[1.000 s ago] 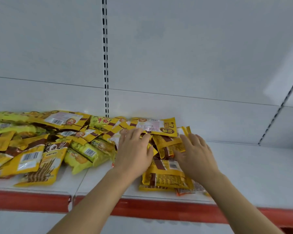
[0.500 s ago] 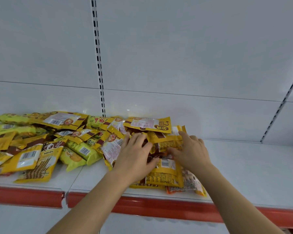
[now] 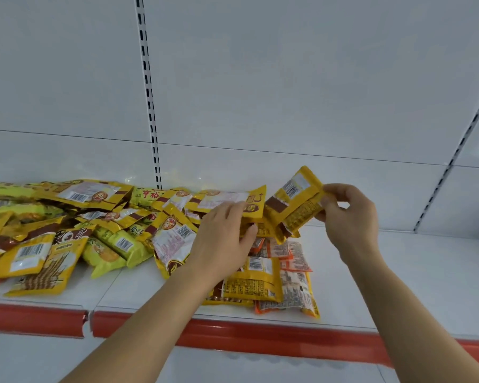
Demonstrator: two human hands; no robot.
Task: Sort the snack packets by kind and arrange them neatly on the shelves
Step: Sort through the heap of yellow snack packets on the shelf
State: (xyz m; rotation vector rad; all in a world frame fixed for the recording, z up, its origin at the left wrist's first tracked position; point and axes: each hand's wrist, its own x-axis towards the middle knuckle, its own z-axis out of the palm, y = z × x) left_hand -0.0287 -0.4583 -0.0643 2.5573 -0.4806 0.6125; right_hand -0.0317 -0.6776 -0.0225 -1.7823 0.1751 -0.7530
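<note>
Head view: white metal shelf (image 3: 415, 275) with a red front strip (image 3: 233, 335), white back panel (image 3: 260, 78) with a slotted upright (image 3: 150, 106).

My right hand (image 3: 349, 217) pinches the corner of a yellow-and-brown foil snack packet (image 3: 293, 203) between thumb and curled fingers, holding it tilted, clear of the shelf, barcode side toward me. Its lower edge hangs just above the pile.

My left hand (image 3: 224, 239) lies on the pile beside it, fingers bent over the edge of a flat yellow packet with a white label (image 3: 224, 197); thumb presses a packet underneath. Cannot tell how firm that hold is.

Below both hands, a small stack of yellow and orange packets (image 3: 277, 283) sits near the front edge. Leftward, a loose heap of yellow and lime-green snack packets (image 3: 67, 230) spreads across the shelf, overlapping, unsorted. Right part of the shelf carries nothing I can see.
</note>
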